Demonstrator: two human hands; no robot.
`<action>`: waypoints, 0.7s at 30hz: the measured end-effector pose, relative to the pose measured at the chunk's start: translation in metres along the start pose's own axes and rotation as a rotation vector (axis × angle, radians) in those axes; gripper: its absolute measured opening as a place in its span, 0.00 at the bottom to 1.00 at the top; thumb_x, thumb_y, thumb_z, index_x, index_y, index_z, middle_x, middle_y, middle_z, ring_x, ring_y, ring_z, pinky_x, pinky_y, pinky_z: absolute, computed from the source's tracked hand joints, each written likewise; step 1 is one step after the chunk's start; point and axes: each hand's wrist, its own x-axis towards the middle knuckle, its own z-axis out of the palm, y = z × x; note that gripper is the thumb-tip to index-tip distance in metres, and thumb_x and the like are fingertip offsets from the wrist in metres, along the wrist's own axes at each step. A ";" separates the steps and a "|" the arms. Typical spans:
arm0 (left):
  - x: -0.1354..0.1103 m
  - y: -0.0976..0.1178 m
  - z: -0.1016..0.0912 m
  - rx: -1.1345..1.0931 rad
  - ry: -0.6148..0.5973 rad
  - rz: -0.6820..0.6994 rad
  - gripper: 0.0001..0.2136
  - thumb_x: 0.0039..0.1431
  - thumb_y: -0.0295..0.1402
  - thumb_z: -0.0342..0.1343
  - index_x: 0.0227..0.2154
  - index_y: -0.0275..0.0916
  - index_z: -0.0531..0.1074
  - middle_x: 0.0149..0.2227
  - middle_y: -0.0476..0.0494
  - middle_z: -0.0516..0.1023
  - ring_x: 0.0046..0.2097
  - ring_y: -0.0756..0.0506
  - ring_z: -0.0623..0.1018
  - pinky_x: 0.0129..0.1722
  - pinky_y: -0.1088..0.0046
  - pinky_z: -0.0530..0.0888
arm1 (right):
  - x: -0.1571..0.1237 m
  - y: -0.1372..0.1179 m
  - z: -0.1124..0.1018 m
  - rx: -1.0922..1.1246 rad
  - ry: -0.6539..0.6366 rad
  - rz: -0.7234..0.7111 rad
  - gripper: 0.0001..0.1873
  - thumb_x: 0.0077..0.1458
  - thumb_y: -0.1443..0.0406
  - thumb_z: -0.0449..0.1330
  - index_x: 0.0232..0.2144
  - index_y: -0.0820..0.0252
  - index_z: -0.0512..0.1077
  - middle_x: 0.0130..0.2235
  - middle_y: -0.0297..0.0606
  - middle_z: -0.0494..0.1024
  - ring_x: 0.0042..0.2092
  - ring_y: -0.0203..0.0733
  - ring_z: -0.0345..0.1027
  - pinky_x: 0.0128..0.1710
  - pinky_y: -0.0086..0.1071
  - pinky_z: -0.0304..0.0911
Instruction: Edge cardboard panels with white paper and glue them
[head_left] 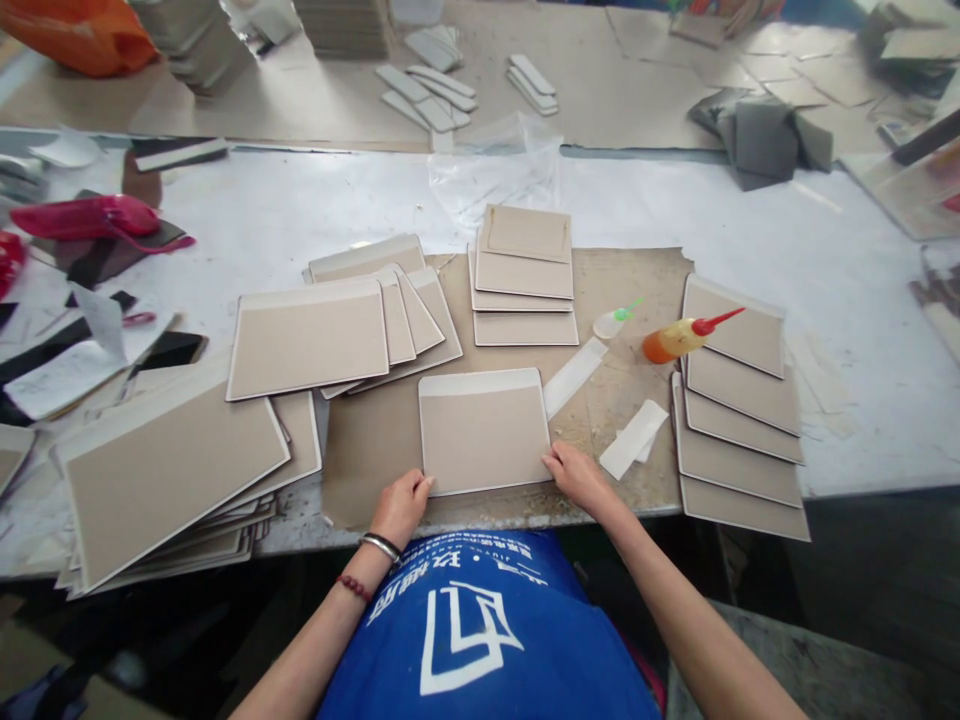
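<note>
A beige rectangular panel (484,435) with a pale strip along its far edge lies in front of me on a brown board (367,450). My left hand (405,505) pinches its near left corner, fingers closed. At the near right edge, my right hand (576,474) grips the same panel between thumb and fingers. Just right of the panel are a white paper strip (574,378) and some shorter white strips (634,440). A bottle with a red nozzle (675,340) and a small bottle with a green tip (611,322) lie farther off.
Similar panels lie fanned at left (307,340), stacked at the near left (172,470), overlapped beyond the held one (523,275), and rowed at right (739,430). A clear plastic bag (499,170) and a pink pouch (90,215) rest on the white table (300,190).
</note>
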 end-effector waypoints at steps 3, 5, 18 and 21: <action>0.001 -0.002 0.002 0.011 -0.010 0.003 0.13 0.56 0.36 0.43 0.18 0.40 0.57 0.19 0.52 0.63 0.25 0.49 0.64 0.28 0.75 0.56 | -0.001 0.002 0.000 0.013 0.010 -0.018 0.09 0.58 0.66 0.47 0.27 0.60 0.62 0.31 0.38 0.71 0.34 0.37 0.63 0.33 0.27 0.50; 0.001 -0.002 0.002 0.023 -0.014 0.002 0.12 0.56 0.36 0.43 0.18 0.41 0.57 0.19 0.52 0.63 0.26 0.49 0.64 0.28 0.75 0.56 | -0.001 0.002 0.000 0.019 0.017 -0.028 0.09 0.58 0.66 0.47 0.26 0.60 0.62 0.30 0.38 0.71 0.33 0.37 0.62 0.33 0.27 0.50; -0.002 0.005 -0.001 0.073 -0.010 -0.008 0.12 0.57 0.35 0.44 0.19 0.40 0.59 0.20 0.52 0.63 0.25 0.50 0.64 0.28 0.76 0.57 | 0.004 0.009 0.007 0.039 0.030 -0.063 0.09 0.57 0.66 0.48 0.26 0.59 0.63 0.30 0.38 0.70 0.32 0.37 0.62 0.32 0.27 0.50; -0.001 0.004 -0.001 0.080 -0.008 -0.009 0.12 0.57 0.35 0.45 0.19 0.40 0.60 0.20 0.51 0.65 0.26 0.50 0.64 0.28 0.76 0.57 | 0.005 0.010 0.007 0.043 0.026 -0.062 0.09 0.57 0.66 0.48 0.26 0.60 0.63 0.30 0.38 0.71 0.32 0.37 0.62 0.32 0.28 0.50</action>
